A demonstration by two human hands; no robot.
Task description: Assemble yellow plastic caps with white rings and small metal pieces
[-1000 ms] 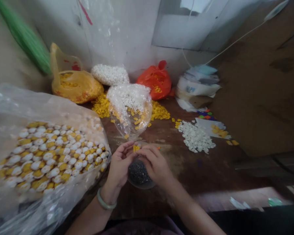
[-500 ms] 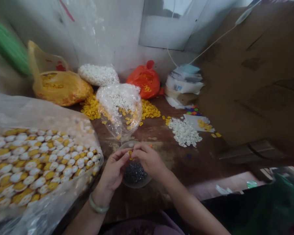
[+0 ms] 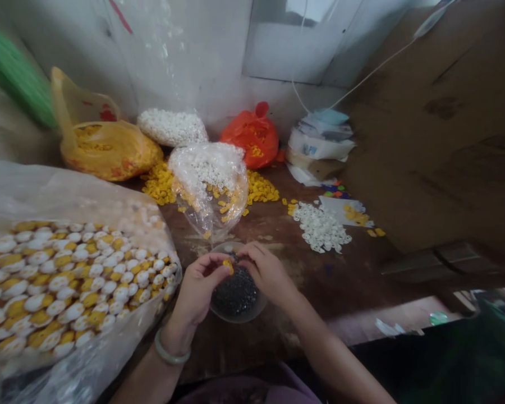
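My left hand [image 3: 198, 292] pinches a small yellow plastic piece [image 3: 228, 264] between thumb and fingertips, just above a clear round bowl [image 3: 238, 294] filled with tiny dark grey bits. My right hand [image 3: 266, 272] hovers over the bowl's far right rim, fingers curled and pinched together at the bowl's top edge; whether they hold a dark bit I cannot tell. A pale green bangle [image 3: 170, 352] circles my left wrist. Both hands sit at the near middle of the brown wooden table [image 3: 320, 280].
A big clear bag of white-and-yellow assembled pieces [image 3: 67, 280] fills the left. Behind the bowl lie a clear bag of white parts [image 3: 208, 179], loose yellow pieces [image 3: 261, 189], a yellow bag [image 3: 109, 148], an orange bag [image 3: 250, 137], a white ring pile [image 3: 322, 229] and a brown board [image 3: 437, 140] at right.
My hands have drawn slightly apart; the yellow piece is now held by the left hand alone while the right fingers have dipped toward the bowl. The camera view shifted a little.
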